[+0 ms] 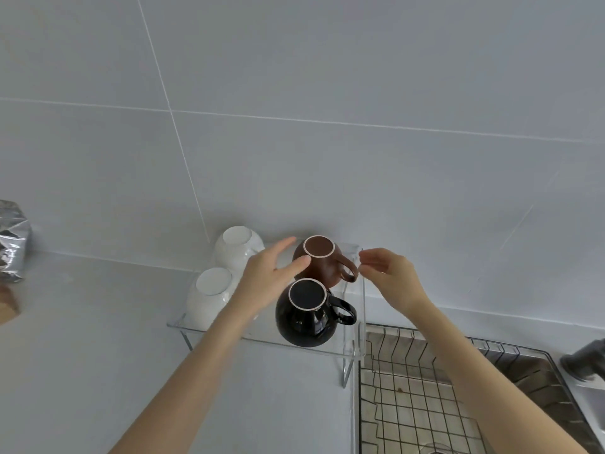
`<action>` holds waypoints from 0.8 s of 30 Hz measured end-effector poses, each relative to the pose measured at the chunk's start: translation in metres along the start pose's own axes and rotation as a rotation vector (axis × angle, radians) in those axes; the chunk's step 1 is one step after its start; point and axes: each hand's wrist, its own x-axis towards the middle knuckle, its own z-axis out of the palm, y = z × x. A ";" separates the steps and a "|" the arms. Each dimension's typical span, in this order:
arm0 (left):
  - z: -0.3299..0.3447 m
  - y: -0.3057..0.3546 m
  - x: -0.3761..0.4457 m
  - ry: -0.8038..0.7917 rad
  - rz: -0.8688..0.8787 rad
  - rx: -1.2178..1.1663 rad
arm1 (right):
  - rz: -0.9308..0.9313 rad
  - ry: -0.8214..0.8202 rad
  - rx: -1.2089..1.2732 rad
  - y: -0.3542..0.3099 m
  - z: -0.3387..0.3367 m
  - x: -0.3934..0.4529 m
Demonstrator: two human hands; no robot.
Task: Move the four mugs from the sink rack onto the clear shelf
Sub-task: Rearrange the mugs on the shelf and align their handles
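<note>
All four mugs sit upside down on the clear shelf (262, 339): two white, brown mug (322, 262), black mug (306, 314). Left hand (271, 273) spread, thumb touching brown mug; right hand (386, 273) loosely curled, empty, beside its handle. Probably final nudge: steady w/ left, turn gently.

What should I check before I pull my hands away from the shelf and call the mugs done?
1. Four mugs on the shelf: ok. Two white mugs, brown mug, black mug.
2. All upside down, none tipped: ok.
3. Rack free of mugs: ok in the part shown; its right end is cut off.
4. Left hand free of the brown mug: not ok, thumb touches it.
5. Right hand holding nothing: ok, fingers beside the brown handle.
6. Black mug clear of the front edge: cannot tell.
</note>
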 end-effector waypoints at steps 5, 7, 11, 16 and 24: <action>-0.003 -0.021 0.062 -0.215 -0.035 0.200 | 0.008 0.024 -0.126 0.002 0.024 0.013; 0.003 -0.022 0.072 -0.282 -0.042 0.249 | -0.021 0.021 -0.182 0.004 0.030 0.017; 0.015 -0.025 0.078 -0.336 -0.021 0.242 | -0.055 0.025 -0.220 0.006 0.029 0.025; 0.023 -0.033 0.081 -0.264 0.017 0.148 | -0.083 -0.037 -0.233 0.008 0.020 0.036; 0.030 -0.025 0.069 -0.072 0.078 0.238 | -0.067 -0.035 -0.146 0.007 0.013 0.047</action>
